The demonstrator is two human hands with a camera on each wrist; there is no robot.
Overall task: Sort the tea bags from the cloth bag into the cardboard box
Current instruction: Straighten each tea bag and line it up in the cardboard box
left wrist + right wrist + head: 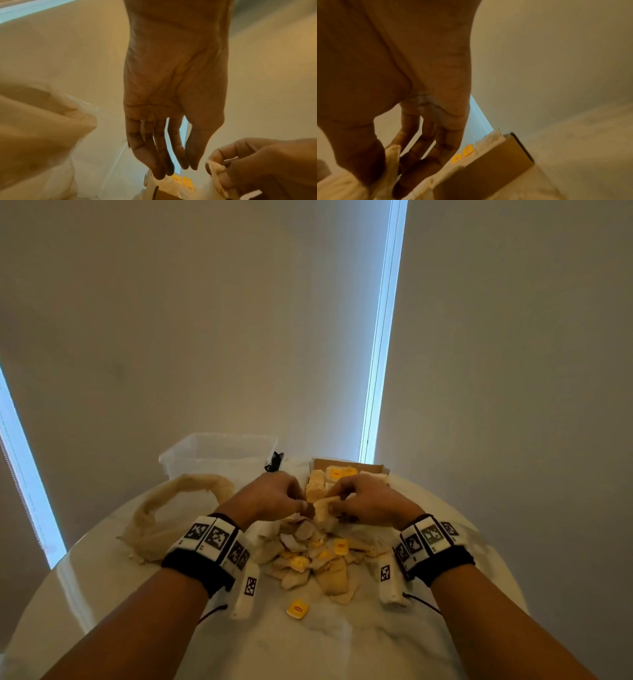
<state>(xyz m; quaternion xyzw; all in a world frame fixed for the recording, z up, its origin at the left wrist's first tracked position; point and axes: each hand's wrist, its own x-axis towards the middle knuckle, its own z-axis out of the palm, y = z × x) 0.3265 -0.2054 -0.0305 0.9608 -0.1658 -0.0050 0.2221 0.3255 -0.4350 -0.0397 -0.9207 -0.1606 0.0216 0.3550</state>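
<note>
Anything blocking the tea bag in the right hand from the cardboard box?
Nothing visible. The right hand pinches the tea bag just short of the cardboard box, whose top is open and already holds rows of bags.

Table glossy pale marble-look; cardboard box matt brown; cloth bag soft, crumpled; bin translucent plastic.

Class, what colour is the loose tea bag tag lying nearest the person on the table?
Yellow with a small red mark; the tag shows best in the head view.

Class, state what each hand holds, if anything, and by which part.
The right hand pinches a tea bag by its upper edge; the left hand holds nothing.
</note>
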